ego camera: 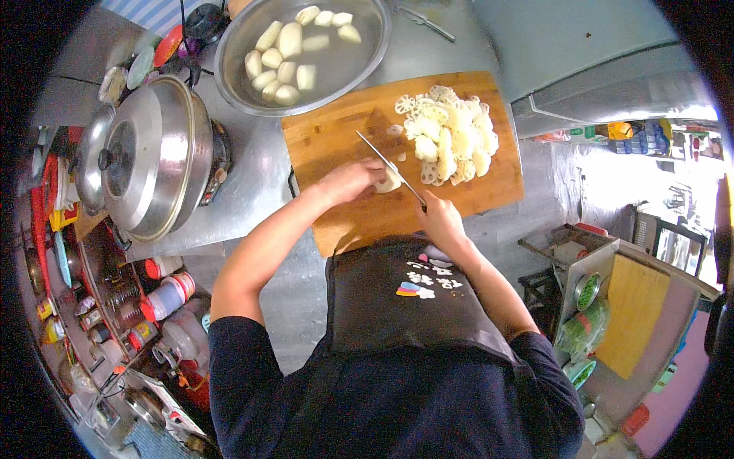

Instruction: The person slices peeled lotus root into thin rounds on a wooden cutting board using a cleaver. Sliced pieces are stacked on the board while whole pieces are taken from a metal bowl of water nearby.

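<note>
On a wooden cutting board (pixel 344 221) lies a piece of peeled lotus root (pixel 389 182), held down by the fingers of my left hand (pixel 355 181). My right hand (pixel 440 221) grips the handle of a kitchen knife (pixel 390 164), whose blade points up and left and rests at the right side of that piece. To the right of the blade is a heap of sliced lotus root (pixel 453 135), with a few loose slices beside it. Above the board, a steel basin (pixel 223 74) holds several peeled lotus root pieces in water.
A peeler (pixel 427 23) lies on the steel counter (pixel 252 155) beyond the board. A large lidded steel pot (pixel 155 160) stands at the left, near crowded shelves of jars. At the right are a grey cabinet (pixel 573 46) and a side table (pixel 636 310) with bowls of greens.
</note>
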### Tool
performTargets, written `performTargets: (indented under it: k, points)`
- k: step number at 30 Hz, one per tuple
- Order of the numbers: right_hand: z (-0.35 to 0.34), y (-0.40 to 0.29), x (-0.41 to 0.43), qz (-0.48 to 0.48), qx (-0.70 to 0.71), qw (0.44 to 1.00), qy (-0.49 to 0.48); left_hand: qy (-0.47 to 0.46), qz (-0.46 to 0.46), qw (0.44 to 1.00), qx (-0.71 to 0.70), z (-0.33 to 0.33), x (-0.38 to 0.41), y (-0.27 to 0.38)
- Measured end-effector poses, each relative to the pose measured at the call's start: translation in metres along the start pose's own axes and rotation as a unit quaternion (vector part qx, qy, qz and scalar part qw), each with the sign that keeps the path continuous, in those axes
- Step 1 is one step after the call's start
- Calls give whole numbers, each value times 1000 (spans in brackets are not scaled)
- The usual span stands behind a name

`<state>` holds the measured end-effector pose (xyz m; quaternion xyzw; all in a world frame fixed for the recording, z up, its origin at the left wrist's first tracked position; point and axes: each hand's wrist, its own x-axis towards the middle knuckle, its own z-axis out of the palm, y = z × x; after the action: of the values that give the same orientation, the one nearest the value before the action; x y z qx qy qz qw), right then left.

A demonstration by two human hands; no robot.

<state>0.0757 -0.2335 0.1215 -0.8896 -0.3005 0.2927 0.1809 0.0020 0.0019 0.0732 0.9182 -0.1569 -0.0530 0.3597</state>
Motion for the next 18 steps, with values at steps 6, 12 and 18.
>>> performTargets:
  k: [6,12,18]
  points:
    - [1,-1,2,-3,-5,1000,4,20,-10,999,28,4,-3,2]
    - [0,-4,6,-11,-7,1000,-14,40,-14,999,12,1,-5,9]
    - [3,-9,9,6,-1,1000,-19,97,-2,995,5,10,-8,9]
